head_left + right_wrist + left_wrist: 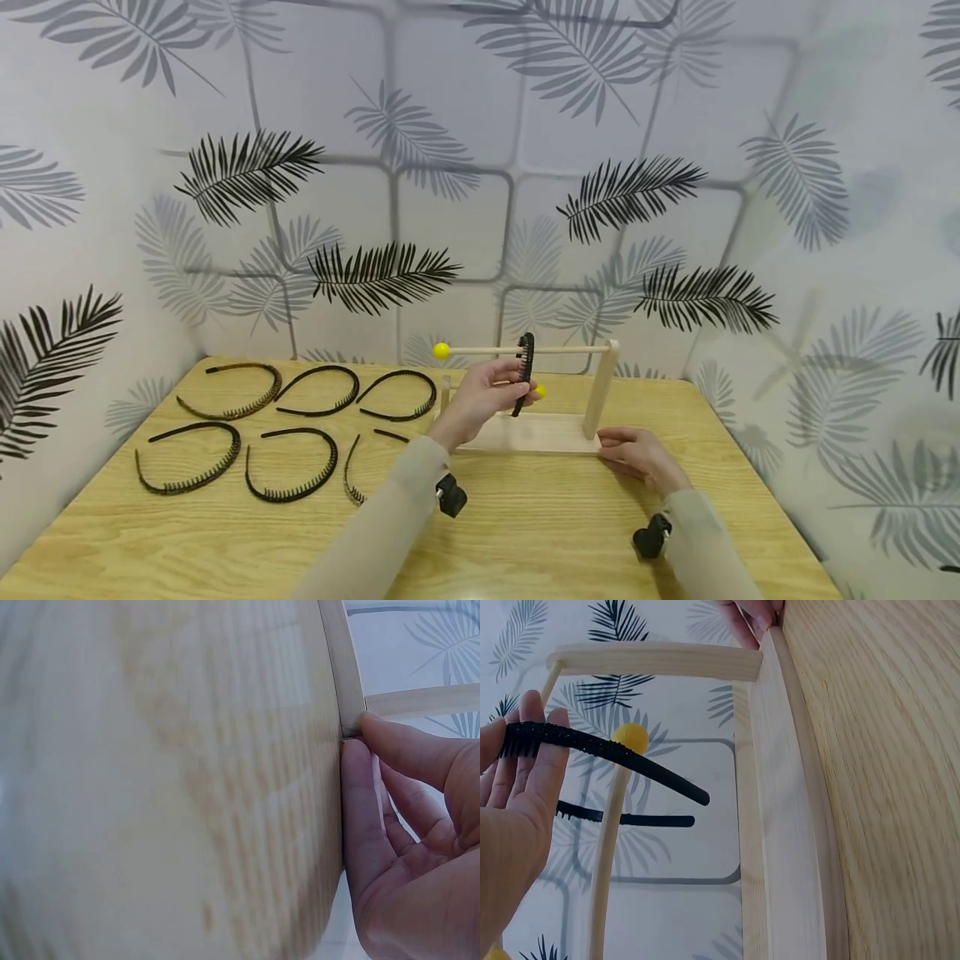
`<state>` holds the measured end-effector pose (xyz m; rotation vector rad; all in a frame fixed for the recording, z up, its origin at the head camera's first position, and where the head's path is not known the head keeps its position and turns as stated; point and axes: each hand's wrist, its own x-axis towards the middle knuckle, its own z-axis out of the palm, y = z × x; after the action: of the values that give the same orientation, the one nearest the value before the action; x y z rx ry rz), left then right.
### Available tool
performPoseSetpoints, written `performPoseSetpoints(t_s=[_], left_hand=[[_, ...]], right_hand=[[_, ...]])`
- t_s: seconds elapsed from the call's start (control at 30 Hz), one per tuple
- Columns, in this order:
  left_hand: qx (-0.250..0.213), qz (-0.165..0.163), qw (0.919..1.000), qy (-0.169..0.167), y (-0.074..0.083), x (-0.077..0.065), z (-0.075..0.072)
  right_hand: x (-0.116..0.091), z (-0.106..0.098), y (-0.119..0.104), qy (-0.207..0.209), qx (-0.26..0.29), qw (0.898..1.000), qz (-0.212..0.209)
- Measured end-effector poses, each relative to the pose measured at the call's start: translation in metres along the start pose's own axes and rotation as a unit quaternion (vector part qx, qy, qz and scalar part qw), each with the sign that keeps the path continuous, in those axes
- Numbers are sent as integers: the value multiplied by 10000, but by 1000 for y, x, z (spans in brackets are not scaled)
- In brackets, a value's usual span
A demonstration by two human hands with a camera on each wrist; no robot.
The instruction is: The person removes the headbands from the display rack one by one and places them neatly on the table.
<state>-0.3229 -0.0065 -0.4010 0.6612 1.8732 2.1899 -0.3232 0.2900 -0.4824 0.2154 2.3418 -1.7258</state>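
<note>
My left hand (483, 398) holds a black toothed headband (527, 362) between thumb and fingers. The headband stands upright at the upper rod (570, 349) of a wooden display rack (517, 435), with its two ends pointing down toward the base. In the left wrist view, the lower rod's yellow ball (631, 738) shows beside the headband, and its two arms lie on either side of that rod. My right hand (637, 458) grips the right end of the rack's base, thumb and index finger (358, 795) meeting at the corner.
Several toothed headbands lie in two rows on the wooden table's left, including a brown one (273, 387) and a black one (330, 467). My left forearm partly covers another headband (351, 475). A yellow ball (441, 351) caps the upper rod's left end. Leaf-patterned walls surround the table.
</note>
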Motion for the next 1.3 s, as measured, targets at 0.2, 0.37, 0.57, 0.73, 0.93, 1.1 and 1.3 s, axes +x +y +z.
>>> performPoseSetpoints(t_s=[0.2,0.37,0.57,0.73,0.93,1.1,1.3], left_hand=[[32,125,9998,-117,5,-7,-6],[85,193,9997,-125,7,-10,-12],[193,216,9996,-18,7,-16,-22],[270,216,9992,213,4,-23,-31],[130,248,9992,269,7,-30,-39],[219,147,9991,319,8,-34,-43],[270,36,9985,474,2,-38,-51]], right_hand=[[0,0,-1,-77,56,10000,-23],[-1,-2,-3,-61,30,10000,-34],[-3,-3,-3,-158,49,9998,-85],[-2,-1,-2,-109,30,9999,-41],[1,-1,0,-105,64,9999,-51],[0,-3,0,-54,30,10000,-10],[-1,-3,1,-140,103,9998,-19]])
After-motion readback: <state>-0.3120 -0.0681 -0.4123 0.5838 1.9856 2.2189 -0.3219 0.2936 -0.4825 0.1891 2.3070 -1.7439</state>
